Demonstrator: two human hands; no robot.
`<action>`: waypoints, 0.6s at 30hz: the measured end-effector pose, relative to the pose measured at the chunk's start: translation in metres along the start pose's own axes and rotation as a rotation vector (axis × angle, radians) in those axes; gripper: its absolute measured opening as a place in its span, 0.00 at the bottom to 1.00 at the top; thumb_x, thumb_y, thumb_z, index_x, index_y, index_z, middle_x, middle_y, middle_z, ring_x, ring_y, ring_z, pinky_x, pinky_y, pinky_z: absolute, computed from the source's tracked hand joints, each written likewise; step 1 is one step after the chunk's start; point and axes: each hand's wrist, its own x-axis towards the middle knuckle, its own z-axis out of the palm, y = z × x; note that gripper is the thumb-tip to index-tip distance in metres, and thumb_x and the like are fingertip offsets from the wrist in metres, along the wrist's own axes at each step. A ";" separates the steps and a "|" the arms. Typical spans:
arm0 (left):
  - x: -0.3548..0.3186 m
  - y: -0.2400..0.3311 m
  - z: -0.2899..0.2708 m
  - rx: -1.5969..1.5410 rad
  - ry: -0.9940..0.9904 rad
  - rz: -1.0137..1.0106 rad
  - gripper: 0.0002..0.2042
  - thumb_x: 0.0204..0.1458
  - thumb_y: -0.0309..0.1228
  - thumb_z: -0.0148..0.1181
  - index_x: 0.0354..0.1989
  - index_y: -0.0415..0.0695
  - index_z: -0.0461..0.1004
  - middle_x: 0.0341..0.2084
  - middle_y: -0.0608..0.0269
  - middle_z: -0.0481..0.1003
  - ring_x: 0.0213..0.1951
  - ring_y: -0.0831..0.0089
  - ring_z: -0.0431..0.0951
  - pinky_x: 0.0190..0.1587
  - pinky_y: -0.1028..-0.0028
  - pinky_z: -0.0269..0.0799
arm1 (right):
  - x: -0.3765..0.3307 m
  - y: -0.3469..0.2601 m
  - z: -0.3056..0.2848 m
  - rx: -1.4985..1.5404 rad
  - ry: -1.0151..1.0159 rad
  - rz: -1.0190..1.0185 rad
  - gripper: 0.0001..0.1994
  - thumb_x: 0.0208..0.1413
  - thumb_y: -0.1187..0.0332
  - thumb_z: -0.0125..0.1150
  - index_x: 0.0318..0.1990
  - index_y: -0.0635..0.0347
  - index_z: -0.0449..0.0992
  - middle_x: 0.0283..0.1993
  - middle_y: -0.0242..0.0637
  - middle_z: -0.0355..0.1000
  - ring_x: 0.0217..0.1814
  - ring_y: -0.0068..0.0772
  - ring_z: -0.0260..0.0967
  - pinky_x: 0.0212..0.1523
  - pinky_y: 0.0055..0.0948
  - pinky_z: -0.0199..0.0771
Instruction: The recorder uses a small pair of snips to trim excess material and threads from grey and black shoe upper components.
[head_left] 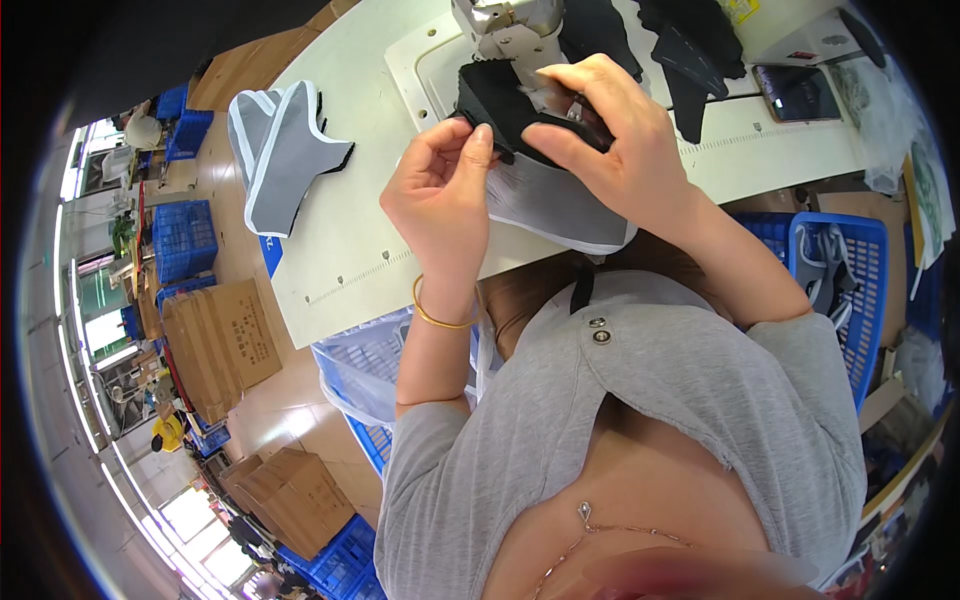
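Observation:
A grey and black fabric piece with a pale edge (545, 200) lies under the sewing machine (510, 30), its grey end hanging over the table's near edge. My left hand (445, 190) pinches the black edge of that piece between thumb and fingers, left of the needle area. On the other side, my right hand (640, 150) arches over the black part, thumb and index finger spread apart around the machine's foot. Its other fingers are partly hidden. The needle itself cannot be made out.
Grey pieces with white edging (290, 150) are stacked at the table's left. Dark fabric pieces (690, 60) and a phone (797, 93) lie at the right. Blue baskets (860, 300) stand by the table; cardboard boxes (222, 345) are on the floor to the left.

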 end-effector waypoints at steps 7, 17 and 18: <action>0.001 0.002 -0.006 -0.069 -0.090 -0.036 0.07 0.53 0.18 0.64 0.40 0.30 0.77 0.30 0.56 0.79 0.30 0.75 0.80 0.35 0.76 0.81 | 0.005 0.012 0.009 -0.161 -0.079 -0.260 0.14 0.56 0.59 0.64 0.40 0.61 0.75 0.35 0.36 0.67 0.29 0.38 0.72 0.28 0.32 0.74; -0.003 0.000 -0.008 -0.131 -0.225 -0.070 0.08 0.54 0.18 0.62 0.41 0.30 0.77 0.32 0.56 0.79 0.32 0.73 0.81 0.36 0.75 0.81 | 0.012 0.018 0.008 -0.173 -0.124 -0.353 0.13 0.55 0.60 0.64 0.37 0.61 0.75 0.32 0.36 0.67 0.28 0.39 0.71 0.27 0.33 0.73; -0.003 0.001 -0.007 -0.122 -0.233 -0.055 0.07 0.54 0.18 0.62 0.41 0.30 0.77 0.32 0.56 0.79 0.31 0.73 0.81 0.36 0.75 0.81 | 0.012 0.019 0.008 -0.162 -0.119 -0.366 0.13 0.55 0.61 0.65 0.37 0.62 0.76 0.32 0.37 0.67 0.27 0.39 0.70 0.27 0.32 0.72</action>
